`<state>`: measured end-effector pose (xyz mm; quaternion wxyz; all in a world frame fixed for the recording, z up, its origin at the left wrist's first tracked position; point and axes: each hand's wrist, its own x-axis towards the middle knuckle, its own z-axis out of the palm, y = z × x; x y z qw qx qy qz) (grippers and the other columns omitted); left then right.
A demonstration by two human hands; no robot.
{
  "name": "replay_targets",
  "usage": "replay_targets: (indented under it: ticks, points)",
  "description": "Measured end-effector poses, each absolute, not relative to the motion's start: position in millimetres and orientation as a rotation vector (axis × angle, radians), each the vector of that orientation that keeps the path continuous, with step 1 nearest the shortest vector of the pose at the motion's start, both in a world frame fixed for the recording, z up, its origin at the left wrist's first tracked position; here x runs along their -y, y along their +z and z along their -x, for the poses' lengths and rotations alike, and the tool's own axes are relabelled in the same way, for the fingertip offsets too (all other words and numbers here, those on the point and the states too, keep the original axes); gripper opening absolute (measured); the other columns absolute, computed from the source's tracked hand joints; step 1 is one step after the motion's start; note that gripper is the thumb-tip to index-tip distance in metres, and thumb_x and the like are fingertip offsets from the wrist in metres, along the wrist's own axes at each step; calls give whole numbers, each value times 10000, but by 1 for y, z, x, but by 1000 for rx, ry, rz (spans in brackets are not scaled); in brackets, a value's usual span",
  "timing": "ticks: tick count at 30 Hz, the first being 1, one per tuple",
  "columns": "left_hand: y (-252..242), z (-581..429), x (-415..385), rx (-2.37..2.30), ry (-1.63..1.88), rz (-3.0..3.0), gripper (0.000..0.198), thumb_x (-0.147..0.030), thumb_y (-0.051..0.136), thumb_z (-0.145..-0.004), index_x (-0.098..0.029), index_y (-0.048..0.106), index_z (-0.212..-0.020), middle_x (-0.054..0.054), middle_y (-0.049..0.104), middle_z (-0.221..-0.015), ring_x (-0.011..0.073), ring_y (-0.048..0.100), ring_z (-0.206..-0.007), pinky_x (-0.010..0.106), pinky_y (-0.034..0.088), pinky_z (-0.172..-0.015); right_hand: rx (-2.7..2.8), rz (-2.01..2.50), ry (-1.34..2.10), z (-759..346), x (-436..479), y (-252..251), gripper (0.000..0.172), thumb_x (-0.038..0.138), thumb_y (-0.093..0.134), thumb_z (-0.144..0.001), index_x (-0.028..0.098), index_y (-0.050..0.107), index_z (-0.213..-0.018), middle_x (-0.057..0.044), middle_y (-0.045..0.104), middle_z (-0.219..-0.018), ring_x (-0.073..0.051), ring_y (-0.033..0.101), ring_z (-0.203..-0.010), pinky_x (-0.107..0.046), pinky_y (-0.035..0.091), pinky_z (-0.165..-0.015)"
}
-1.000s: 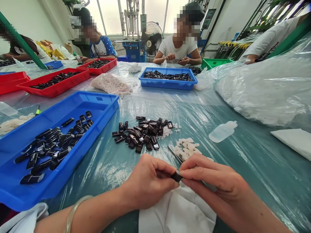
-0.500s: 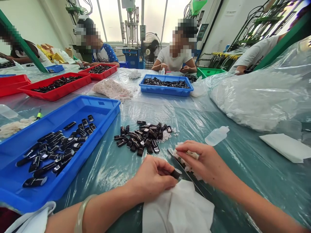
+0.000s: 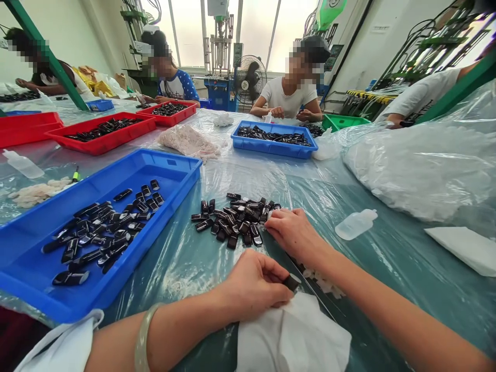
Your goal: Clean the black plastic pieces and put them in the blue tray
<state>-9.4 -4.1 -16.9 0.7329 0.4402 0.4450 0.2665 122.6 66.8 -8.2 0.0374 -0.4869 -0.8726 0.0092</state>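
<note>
Scene brightly lit; windows [image 3: 258, 31] beyond tabletop's [image 3: 406, 258] far edge nearly blown out; glare streaked over plastic film [image 3: 170, 253], esp. nr L half; view stretched twd. L & R edges.

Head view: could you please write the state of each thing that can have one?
Left hand: pinching a black piece
Right hand: at edge of black pile, grip unclear
Near blue tray: partly filled
Far blue tray: well filled
Clear bottle: lying on its side
White cloth: rumpled
Large bag: bulging
Fan: running unclear
</note>
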Motion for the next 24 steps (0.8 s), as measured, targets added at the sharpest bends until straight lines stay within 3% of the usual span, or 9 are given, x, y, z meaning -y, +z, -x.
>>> replay_targets:
  ticks: [7,11,16,24]
  points:
    - [-19,8,4,-961,609,-904,110,-133,633,-516,-121,626,-626,-54,513,-439,67,432,-430,204,327,-465,2499,1426,130,-138,-51,2,187,92,462,-810,161,568,-673,-67,630,-749,-203,577,-770,-371,395,-740]
    - [-16,7,5,-939,622,-886,106,-127,636,-523,-116,618,-626,-51,514,-452,58,423,-435,200,313,-466,2318,1381,334,-155,-21,14,167,153,466,-826,181,559,-691,-41,661,-787,-162,613,-763,-274,461,-682]
    - [-13,8,6,-907,613,-908,93,-121,635,-555,-106,646,-646,-38,526,-490,56,423,-455,199,305,-477,1804,1323,958,-161,10,10,157,273,606,-766,182,628,-639,-28,678,-691,-165,619,-653,-261,484,-586]
    - [-14,8,8,-877,589,-880,143,-128,675,-576,-103,683,-716,-21,571,-522,65,486,-480,194,373,-512,1541,1311,1048,-161,19,-3,70,252,696,-685,192,684,-652,-31,674,-670,-161,601,-628,-254,486,-576]
